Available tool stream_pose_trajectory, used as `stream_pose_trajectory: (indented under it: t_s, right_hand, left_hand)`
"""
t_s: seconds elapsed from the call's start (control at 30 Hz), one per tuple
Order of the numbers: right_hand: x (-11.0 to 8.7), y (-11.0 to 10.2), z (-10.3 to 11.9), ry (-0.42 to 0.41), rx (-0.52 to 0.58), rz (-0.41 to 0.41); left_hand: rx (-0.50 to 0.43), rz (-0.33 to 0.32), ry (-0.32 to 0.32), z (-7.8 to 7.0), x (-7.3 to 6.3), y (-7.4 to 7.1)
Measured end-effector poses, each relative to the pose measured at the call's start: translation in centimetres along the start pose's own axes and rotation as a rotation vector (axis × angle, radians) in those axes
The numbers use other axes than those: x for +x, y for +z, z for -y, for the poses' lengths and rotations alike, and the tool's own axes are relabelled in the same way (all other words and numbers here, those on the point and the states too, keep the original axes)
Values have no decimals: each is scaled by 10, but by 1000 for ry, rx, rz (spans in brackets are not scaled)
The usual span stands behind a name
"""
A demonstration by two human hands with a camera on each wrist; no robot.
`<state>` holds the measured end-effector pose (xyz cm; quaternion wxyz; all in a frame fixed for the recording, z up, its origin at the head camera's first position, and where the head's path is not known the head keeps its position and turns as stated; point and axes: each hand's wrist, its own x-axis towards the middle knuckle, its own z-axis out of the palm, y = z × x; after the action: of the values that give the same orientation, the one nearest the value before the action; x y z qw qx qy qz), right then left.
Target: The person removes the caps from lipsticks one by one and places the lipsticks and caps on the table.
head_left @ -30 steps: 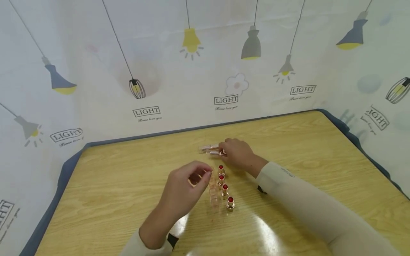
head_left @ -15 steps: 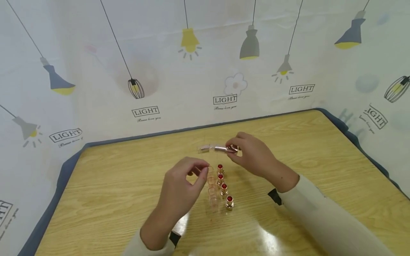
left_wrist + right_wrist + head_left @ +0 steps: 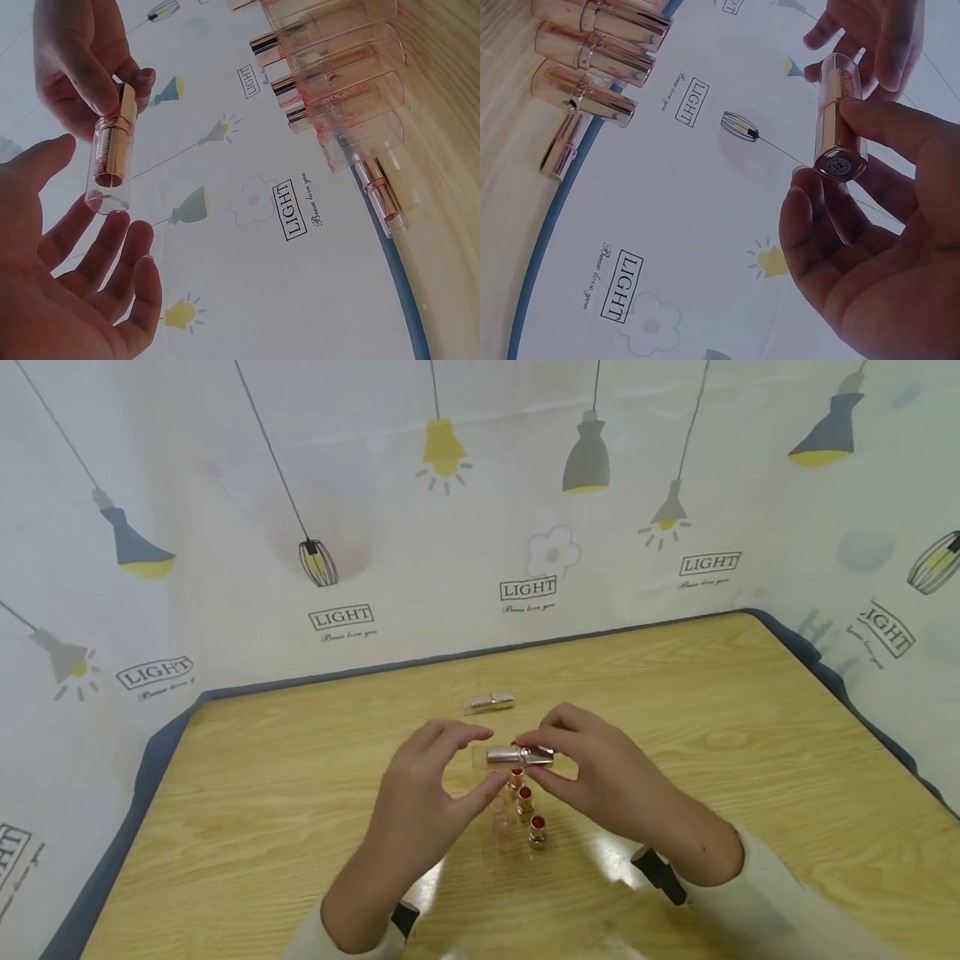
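Observation:
My right hand [image 3: 600, 764] pinches a capped lipstick [image 3: 501, 756] by its shiny rose-gold base, holding it level above the table. Its clear cap points left, toward my left hand [image 3: 416, 789], whose thumb and fingers are spread apart. In the left wrist view those fingertips are close to the cap's end; whether they touch it I cannot tell. Below the hands stand several uncapped lipsticks [image 3: 537, 832] with red tips, in a row. Beside them runs a row of clear pinkish caps [image 3: 501, 833], partly hidden by my left thumb.
Another capped lipstick [image 3: 491, 702] lies on its side farther back on the wooden table [image 3: 285, 793]. A pale curtain [image 3: 420, 527] printed with lamps hangs behind and around the table edges.
My right hand has picked up one of the two lying lipsticks and carried it nearer, toward my left hand. The left thumb and fingers, earlier close together by the far cap, have spread apart.

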<state>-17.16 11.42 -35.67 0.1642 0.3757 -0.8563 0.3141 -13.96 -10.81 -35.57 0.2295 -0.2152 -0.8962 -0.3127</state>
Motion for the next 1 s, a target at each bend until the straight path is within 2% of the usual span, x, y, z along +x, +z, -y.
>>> stream_pose_trajectory:
  t_s: [0.17, 0.3, 0.6, 1.0]
  right_hand:
    - [-5, 1, 7, -80, 19, -33]
    - [-7, 0, 11, -109, 29, -46]
    - [-8, 0, 11, -64, 78, -15]
    - [-6, -3, 9, -43, 22, 34]
  left_hand:
    - [10, 42, 49, 0, -3, 1]
    - [15, 49, 94, -2, -3, 2]
    - [14, 51, 102, -4, -3, 3]
    - [25, 73, 98, -1, -3, 2]
